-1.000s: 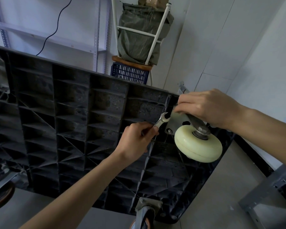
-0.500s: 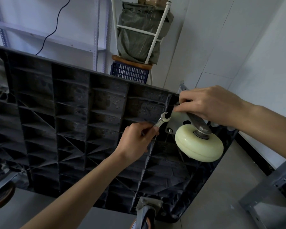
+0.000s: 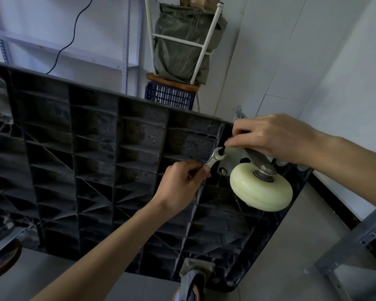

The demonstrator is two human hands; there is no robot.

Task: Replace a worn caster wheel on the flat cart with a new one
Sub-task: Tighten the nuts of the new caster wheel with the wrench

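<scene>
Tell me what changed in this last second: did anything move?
Hardly anything. The right hand shifted slightly on the caster plate, fingertips staying at the top corner. The left hand kept its grip on the wrench, head at that corner. The cream wheel stayed put.

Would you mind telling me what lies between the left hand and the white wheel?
In the head view, the wrench juts from the left hand toward the caster's metal plate, which sits just before the wheel.

Ahead of you stand white tiled walls [image 3: 313, 51], a grey metal shelf rack [image 3: 126, 51], a wooden stool [image 3: 172, 82] bearing a green sack [image 3: 182, 40], a blue crate [image 3: 169, 97] and grey floor [image 3: 280, 246].
</scene>
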